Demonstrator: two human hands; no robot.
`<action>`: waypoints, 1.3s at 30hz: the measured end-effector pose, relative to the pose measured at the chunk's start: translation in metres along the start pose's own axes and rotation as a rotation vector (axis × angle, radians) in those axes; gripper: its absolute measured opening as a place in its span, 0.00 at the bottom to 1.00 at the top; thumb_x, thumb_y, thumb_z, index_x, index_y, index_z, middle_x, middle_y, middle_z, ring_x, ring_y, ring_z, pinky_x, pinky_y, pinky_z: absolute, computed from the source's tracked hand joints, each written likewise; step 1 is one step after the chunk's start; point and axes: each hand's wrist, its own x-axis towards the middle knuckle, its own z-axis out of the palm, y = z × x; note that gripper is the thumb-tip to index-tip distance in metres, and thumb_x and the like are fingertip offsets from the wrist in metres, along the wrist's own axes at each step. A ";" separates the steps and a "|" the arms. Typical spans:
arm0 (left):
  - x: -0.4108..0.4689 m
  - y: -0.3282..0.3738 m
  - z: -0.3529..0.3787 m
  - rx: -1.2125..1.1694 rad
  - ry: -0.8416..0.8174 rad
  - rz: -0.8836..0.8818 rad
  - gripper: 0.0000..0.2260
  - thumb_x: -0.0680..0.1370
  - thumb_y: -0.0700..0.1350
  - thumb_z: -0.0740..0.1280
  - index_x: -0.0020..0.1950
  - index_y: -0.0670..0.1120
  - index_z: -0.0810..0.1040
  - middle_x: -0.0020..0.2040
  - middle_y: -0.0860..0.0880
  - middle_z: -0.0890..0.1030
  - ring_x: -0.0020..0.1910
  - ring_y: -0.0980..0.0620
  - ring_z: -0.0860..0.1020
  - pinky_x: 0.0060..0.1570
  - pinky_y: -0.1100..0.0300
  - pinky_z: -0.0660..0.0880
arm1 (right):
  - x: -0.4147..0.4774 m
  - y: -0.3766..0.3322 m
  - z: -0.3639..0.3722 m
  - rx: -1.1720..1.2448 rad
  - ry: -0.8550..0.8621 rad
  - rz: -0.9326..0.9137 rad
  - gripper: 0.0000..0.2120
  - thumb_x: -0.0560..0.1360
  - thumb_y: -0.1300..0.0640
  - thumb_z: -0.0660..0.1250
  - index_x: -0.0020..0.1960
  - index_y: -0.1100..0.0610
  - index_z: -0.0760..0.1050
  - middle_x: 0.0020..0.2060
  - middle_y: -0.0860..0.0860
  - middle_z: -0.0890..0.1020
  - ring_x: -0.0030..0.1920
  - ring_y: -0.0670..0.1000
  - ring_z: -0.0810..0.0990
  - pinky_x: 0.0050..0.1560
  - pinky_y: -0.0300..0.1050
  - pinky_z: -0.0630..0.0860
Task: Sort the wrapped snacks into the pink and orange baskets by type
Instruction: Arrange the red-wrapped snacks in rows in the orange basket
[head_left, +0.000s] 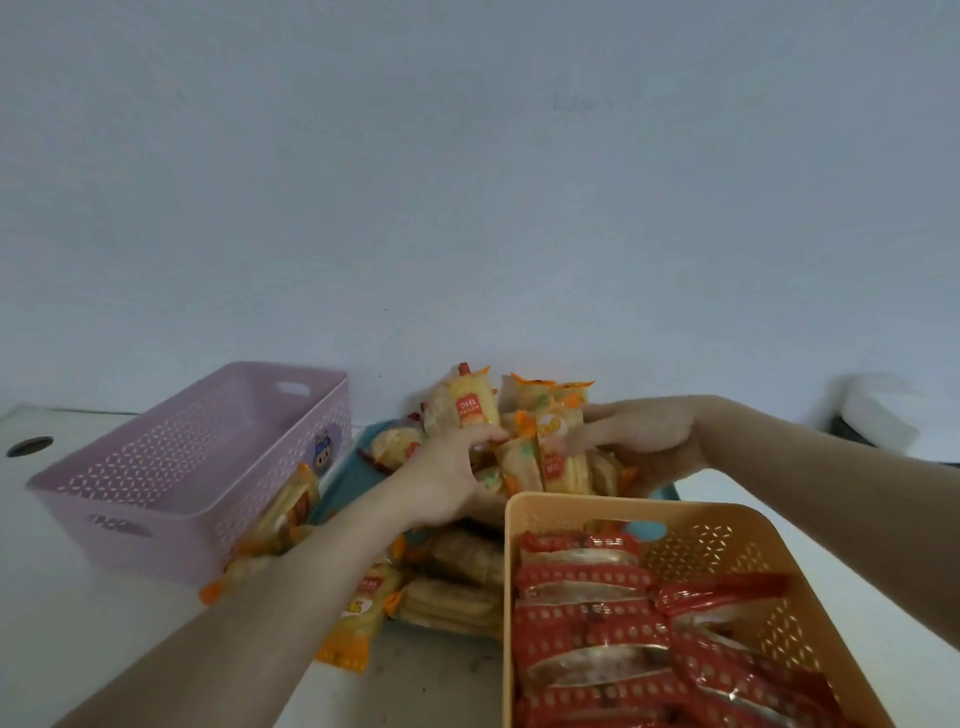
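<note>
Yellow snacks (524, 431) are bunched up in the air between two hands. The left hand (447, 478) holds the bunch from the left side, with its fingers curled round the packs. The right hand (639, 436) holds it from the right side, and its fingers are curled round the packs too. The bunch stands up tall. It is just past the far end of the orange basket (727, 545).

The orange basket is near the person, on the right. Red snacks (587, 618) lie inside it in rows, and they fill most of it.

The pink basket (130, 499) is on the left, well apart from the orange one. It has a small cartoon sticker on its end wall.

Loose snacks (363, 618) lie on the table (78, 649) between the two baskets, under the left arm. Some are yellow with orange ends and some look pale brown. One of them leans on the near side of the pink basket.

A blue-green thing (348, 478) lies flat under the bunch; I cannot tell what it is. The table has a round hole (29, 446) far on the left. Behind it all is a plain pale wall (467, 182).
</note>
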 end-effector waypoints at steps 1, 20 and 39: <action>0.000 0.003 -0.003 -0.020 0.040 0.005 0.36 0.64 0.53 0.80 0.69 0.58 0.70 0.66 0.56 0.73 0.64 0.53 0.72 0.66 0.53 0.70 | -0.002 -0.005 0.000 -0.006 0.030 -0.021 0.18 0.76 0.52 0.68 0.65 0.46 0.72 0.59 0.54 0.81 0.57 0.59 0.82 0.58 0.66 0.76; -0.073 -0.022 -0.187 -0.415 0.331 -0.048 0.22 0.61 0.39 0.61 0.54 0.38 0.76 0.44 0.43 0.76 0.42 0.46 0.72 0.37 0.55 0.66 | 0.065 -0.173 0.115 0.237 -0.029 -0.224 0.13 0.77 0.52 0.64 0.58 0.58 0.71 0.52 0.60 0.77 0.48 0.62 0.81 0.48 0.63 0.80; 0.008 -0.021 -0.077 0.630 0.104 -0.115 0.11 0.79 0.40 0.60 0.57 0.41 0.78 0.58 0.42 0.81 0.57 0.43 0.78 0.49 0.56 0.72 | 0.088 -0.113 0.076 -0.876 0.538 0.074 0.28 0.78 0.52 0.63 0.75 0.54 0.59 0.68 0.57 0.70 0.51 0.60 0.80 0.46 0.52 0.81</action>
